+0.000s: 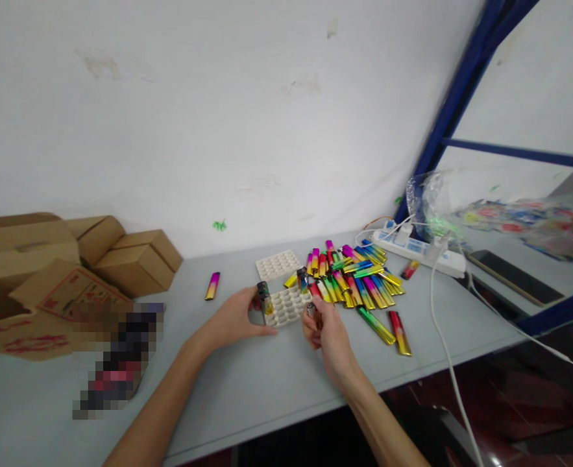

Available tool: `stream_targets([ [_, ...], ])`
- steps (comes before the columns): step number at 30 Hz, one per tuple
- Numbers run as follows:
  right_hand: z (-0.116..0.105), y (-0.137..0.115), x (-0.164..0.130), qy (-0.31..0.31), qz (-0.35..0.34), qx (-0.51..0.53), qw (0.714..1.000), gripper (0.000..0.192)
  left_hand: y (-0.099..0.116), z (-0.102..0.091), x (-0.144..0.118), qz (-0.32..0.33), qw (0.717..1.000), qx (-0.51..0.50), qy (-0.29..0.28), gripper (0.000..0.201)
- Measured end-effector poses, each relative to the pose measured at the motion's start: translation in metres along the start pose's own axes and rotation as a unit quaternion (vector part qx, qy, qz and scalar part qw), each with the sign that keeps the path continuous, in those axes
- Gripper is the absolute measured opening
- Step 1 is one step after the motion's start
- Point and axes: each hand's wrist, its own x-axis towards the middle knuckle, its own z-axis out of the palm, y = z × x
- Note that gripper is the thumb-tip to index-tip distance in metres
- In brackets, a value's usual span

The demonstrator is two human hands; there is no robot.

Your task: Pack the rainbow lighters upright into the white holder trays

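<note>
We steady the white moulded plastic tray with rows of pockets (286, 306) with our left hand (235, 318), its fingers loosely curled at the tray's nine o'clock edge, beside a dark-topped lighter standing upright in a pocket (265, 298). Our right hand (328, 331) sits at the tray's four o'clock, fingers closed on a glossy red metallic lighter (313, 310). To seat it well, we should keep it upright over an open pocket and hold the tray flat on the pale grey counter (267, 383). The heap of glossy rainbow-coloured lighters (352, 275) lies at the tray's two o'clock, close by.
</note>
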Motion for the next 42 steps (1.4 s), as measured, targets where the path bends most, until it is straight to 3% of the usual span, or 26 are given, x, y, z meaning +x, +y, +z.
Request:
stream_targets([
  [12, -0.005, 0.000, -0.003, -0.033, 0.023, 0.026, 0.999, 0.072, -0.001, 0.000, 0.000, 0.001, 1.000, 0.006, -0.006, 0.065],
  [15, -0.007, 0.001, -0.002, -0.051, -0.046, 0.041, 0.997, 0.067, -0.001, 0.000, 0.000, 0.001, 1.000, 0.000, -0.010, 0.066],
  [18, -0.008, 0.001, -0.002, -0.067, -0.108, -0.018, 0.992, 0.050, -0.002, 0.001, 0.000, 0.003, 1.000, -0.003, -0.005, 0.067],
  [25, -0.002, 0.012, 0.007, -0.036, -0.163, -0.086, 0.982, 0.036, -0.004, 0.002, 0.001, 0.018, 1.000, -0.004, 0.007, 0.064],
  [29, 0.002, 0.016, 0.016, -0.005, -0.242, -0.204, 0.949, 0.022, -0.006, 0.003, 0.001, 0.021, 1.000, -0.002, -0.002, 0.065],
  [35, 0.000, 0.014, 0.027, -0.084, -0.274, -0.337, 0.897, 0.016, -0.007, 0.004, 0.001, 0.032, 0.999, -0.020, -0.010, 0.063],
  [42, -0.001, 0.008, 0.035, -0.117, -0.295, -0.399, 0.860, 0.016, -0.008, 0.004, 0.001, 0.045, 0.999, -0.024, -0.010, 0.062],
])
